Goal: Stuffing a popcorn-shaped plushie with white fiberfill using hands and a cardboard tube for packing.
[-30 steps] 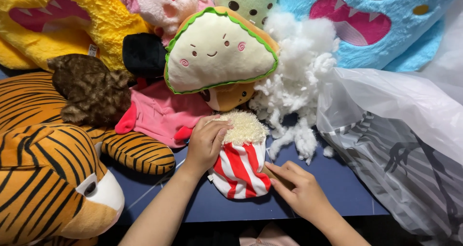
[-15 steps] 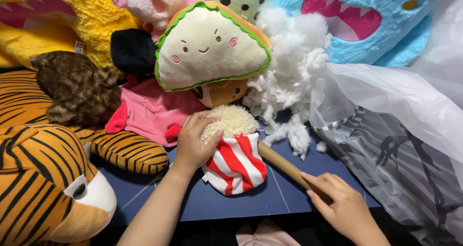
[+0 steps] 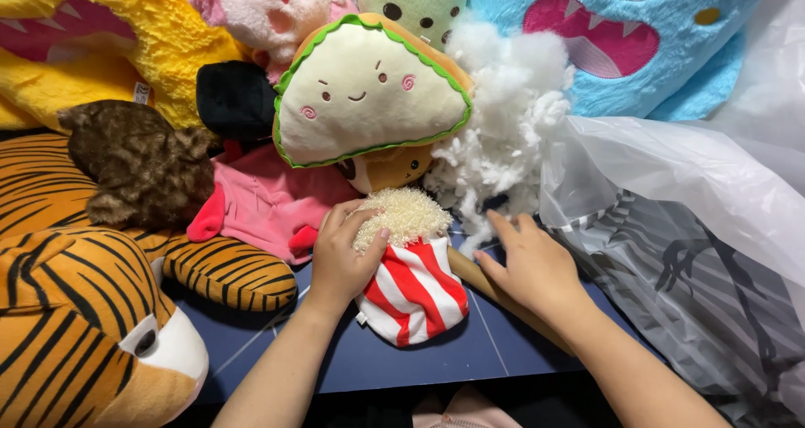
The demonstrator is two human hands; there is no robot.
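Red-and-white striped popcorn plush (image 3: 412, 290), cream fuzzy top, lying tilted on the blue table, gripped at its top by my left hand (image 3: 342, 256). Loose white stuffing (image 3: 503, 134) heaped just beyond, my right hand (image 3: 528, 264) at its edge.

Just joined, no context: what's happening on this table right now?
A person is working on a red-and-white striped popcorn plush on a blue table. The left hand grips its side, thumb on the fuzzy cream top. The right hand lies open over a wooden stick, fingertips at a pile of loose white stuffing. A tiger plush, sandwich plush and clear plastic bag surround them.
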